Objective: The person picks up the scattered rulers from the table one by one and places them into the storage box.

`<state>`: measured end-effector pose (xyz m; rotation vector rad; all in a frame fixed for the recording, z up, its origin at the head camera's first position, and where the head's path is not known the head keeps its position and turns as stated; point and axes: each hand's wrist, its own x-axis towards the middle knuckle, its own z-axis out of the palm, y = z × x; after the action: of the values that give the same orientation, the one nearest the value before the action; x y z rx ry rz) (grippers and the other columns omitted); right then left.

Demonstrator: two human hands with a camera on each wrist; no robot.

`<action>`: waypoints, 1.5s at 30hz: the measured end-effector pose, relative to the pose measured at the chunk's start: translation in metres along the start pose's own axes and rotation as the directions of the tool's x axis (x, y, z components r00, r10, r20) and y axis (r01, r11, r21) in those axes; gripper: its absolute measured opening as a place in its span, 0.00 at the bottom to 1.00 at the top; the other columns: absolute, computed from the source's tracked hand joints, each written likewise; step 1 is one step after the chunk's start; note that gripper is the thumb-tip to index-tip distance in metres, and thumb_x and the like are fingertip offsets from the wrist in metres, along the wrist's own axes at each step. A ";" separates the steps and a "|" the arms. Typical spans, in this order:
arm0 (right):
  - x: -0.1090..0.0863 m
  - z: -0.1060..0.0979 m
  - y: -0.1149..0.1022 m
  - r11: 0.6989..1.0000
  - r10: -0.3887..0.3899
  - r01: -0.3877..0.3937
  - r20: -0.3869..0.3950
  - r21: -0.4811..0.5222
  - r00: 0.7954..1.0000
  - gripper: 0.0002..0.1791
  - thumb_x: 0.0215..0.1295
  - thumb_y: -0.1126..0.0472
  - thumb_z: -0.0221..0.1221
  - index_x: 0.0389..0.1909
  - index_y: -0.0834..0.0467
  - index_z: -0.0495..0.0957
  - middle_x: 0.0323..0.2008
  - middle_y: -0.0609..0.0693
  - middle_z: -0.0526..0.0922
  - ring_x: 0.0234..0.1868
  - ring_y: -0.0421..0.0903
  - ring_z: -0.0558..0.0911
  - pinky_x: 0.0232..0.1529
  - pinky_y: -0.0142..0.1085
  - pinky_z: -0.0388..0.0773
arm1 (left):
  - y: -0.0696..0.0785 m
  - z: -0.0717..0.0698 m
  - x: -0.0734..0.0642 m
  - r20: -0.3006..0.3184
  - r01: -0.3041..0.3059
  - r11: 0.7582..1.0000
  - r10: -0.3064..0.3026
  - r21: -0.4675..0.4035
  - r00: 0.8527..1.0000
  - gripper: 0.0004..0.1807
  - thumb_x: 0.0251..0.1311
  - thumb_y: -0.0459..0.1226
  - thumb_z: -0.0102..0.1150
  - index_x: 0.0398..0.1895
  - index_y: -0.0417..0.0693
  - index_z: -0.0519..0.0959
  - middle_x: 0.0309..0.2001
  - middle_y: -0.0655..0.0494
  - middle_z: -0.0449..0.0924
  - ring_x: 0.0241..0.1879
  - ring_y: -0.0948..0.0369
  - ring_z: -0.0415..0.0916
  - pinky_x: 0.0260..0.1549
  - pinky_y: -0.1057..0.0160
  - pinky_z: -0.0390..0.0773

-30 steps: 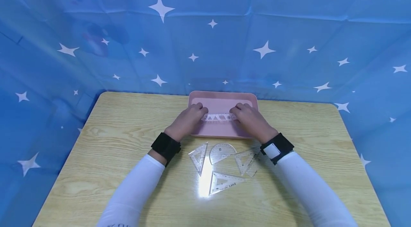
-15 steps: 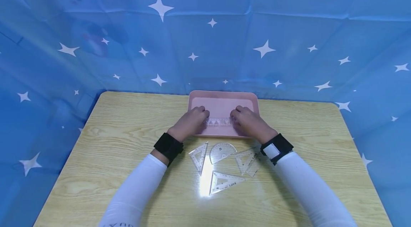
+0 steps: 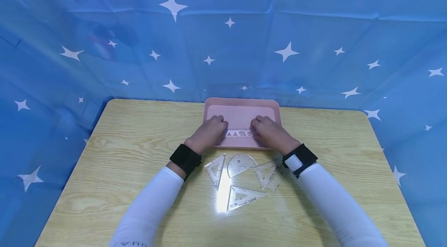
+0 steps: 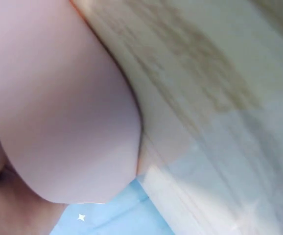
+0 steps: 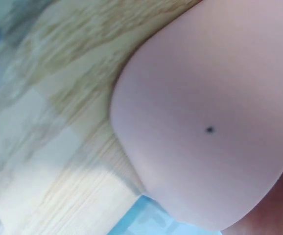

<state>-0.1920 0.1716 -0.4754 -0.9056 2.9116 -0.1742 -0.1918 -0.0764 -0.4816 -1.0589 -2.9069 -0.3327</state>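
Note:
A clear plastic ruler (image 3: 239,133) with cut-out shapes lies crosswise, low over the near half of the pink tray (image 3: 241,102). My left hand (image 3: 210,132) pinches its left end, and the right end is in the curled fingers of my right hand (image 3: 271,133). Both ends of the ruler are hidden by the fingers. In the left wrist view the outer wall of the tray (image 4: 68,107) fills the left side, with part of my left hand (image 4: 14,210) beside it. A small dark spot marks the tray wall (image 5: 195,88) in the right wrist view.
On the wooden table (image 3: 139,134), nearer than the tray, lie a clear protractor (image 3: 241,165) and several clear pieces. Among them are a left set square (image 3: 211,168), a front set square (image 3: 246,192) and one by the right wrist. A blue star-patterned cloth (image 3: 223,45) hangs behind.
Both hands have brought the ruler toward the near side of the tray and lowered it a little. In the last half second the hands have barely moved. The pieces on the table stay put.

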 end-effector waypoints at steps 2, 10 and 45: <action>0.000 0.000 0.000 1.000 0.003 -0.003 0.003 0.007 1.000 0.16 0.66 0.62 0.68 0.52 0.61 0.80 0.45 0.54 0.83 0.45 0.49 0.80 0.52 0.40 0.81 | 0.000 0.000 0.000 0.009 0.012 1.000 -0.012 -0.016 1.000 0.04 0.64 0.28 0.61 0.39 0.39 0.85 0.34 0.46 0.79 0.36 0.52 0.78 0.37 0.57 0.81; 0.001 0.000 0.004 0.997 0.014 -0.017 0.038 0.076 0.999 0.14 0.65 0.63 0.70 0.50 0.61 0.82 0.41 0.52 0.81 0.43 0.49 0.78 0.50 0.40 0.80 | -0.001 0.005 -0.001 0.032 0.055 0.997 -0.053 -0.057 0.998 0.03 0.63 0.30 0.66 0.37 0.42 0.86 0.35 0.49 0.79 0.37 0.54 0.76 0.39 0.58 0.80; -0.015 -0.005 0.013 0.947 0.070 -0.084 0.054 0.309 0.996 0.21 0.80 0.51 0.52 0.58 0.63 0.78 0.53 0.60 0.82 0.56 0.56 0.81 0.62 0.52 0.77 | -0.002 -0.004 -0.014 -0.068 0.060 0.977 -0.075 -0.203 0.995 0.13 0.75 0.37 0.55 0.52 0.38 0.83 0.51 0.45 0.81 0.52 0.49 0.76 0.59 0.53 0.77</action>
<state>-0.1879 0.1913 -0.4712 -0.7321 2.7632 -0.5819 -0.1824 -0.0874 -0.4791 -0.9474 -2.8939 -0.6672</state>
